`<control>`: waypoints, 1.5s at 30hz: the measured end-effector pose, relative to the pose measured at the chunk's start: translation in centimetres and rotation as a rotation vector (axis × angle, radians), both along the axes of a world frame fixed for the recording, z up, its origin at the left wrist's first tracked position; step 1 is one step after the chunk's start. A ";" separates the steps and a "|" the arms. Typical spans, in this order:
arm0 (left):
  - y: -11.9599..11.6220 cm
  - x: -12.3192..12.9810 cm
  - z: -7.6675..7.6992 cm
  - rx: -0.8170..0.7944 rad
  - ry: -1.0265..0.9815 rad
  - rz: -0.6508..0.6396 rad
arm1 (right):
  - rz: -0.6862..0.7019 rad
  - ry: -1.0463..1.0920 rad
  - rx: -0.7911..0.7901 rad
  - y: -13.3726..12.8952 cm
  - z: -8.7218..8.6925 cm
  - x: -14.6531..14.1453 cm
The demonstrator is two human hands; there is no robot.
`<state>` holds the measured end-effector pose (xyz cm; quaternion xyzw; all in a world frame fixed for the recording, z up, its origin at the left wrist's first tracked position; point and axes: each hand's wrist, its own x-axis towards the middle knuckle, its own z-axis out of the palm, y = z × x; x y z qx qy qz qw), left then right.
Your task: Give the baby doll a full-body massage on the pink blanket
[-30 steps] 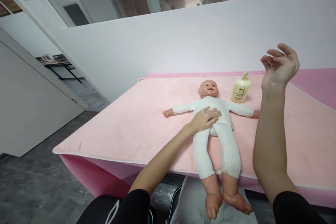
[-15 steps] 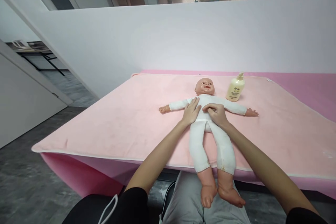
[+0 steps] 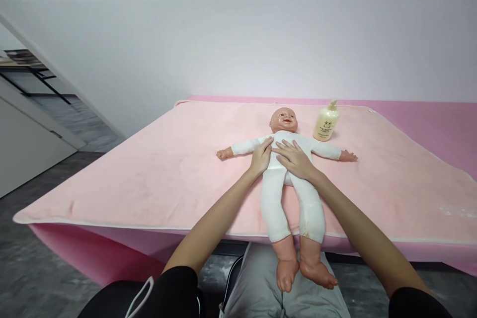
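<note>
Your left hand (image 3: 261, 158) and right hand (image 3: 294, 160) lie open on the baby doll (image 3: 283, 140), seemingly to steady its torso.
Face up, it stretches from beyond your fingertips back between your forearms; the pump bottle (image 3: 325, 123) stands past your right hand, likely for easy reach.

Doll (image 3: 278, 179) on the blanket (image 3: 156, 169); bottle (image 3: 325, 123) right of its head; wall (image 3: 238, 49) behind.

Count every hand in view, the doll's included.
4: the person's left hand and right hand on the doll's torso; one plastic hand at picture left, another plastic hand at picture right, over the pink blanket.
</note>
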<state>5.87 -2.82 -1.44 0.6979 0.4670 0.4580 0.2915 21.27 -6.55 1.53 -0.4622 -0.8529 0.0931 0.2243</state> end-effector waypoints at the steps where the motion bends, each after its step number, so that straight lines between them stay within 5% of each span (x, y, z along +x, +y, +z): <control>1: -0.1 0.0 0.1 0.001 0.006 0.003 | -0.041 -0.015 0.003 0.1 -0.1 0.1; 12: -1.5 0.0 1.3 0.082 0.104 0.075 | -0.390 0.305 -0.123 2.6 -2.7 2.9; 16: -2.6 -0.1 2.1 0.289 0.133 -0.184 | -0.398 0.566 -0.150 3.3 -3.4 3.9; 19: -3.0 0.1 2.7 0.252 0.202 -0.458 | -0.409 0.666 -0.113 3.3 -3.6 3.9; 21: -2.9 0.3 2.9 0.201 0.290 -0.513 | -0.425 0.686 -0.090 3.2 -3.5 3.8; 27: -2.3 0.4 2.8 0.129 0.479 -0.345 | -0.438 0.683 -0.056 3.0 -3.1 3.5; 37: -0.6 0.2 1.1 -0.011 0.453 -0.081 | -0.449 0.635 -0.039 2.8 -2.6 3.4; 45: -0.1 -0.2 1.0 0.032 0.566 0.191 | -0.382 0.602 0.051 2.0 -1.9 3.0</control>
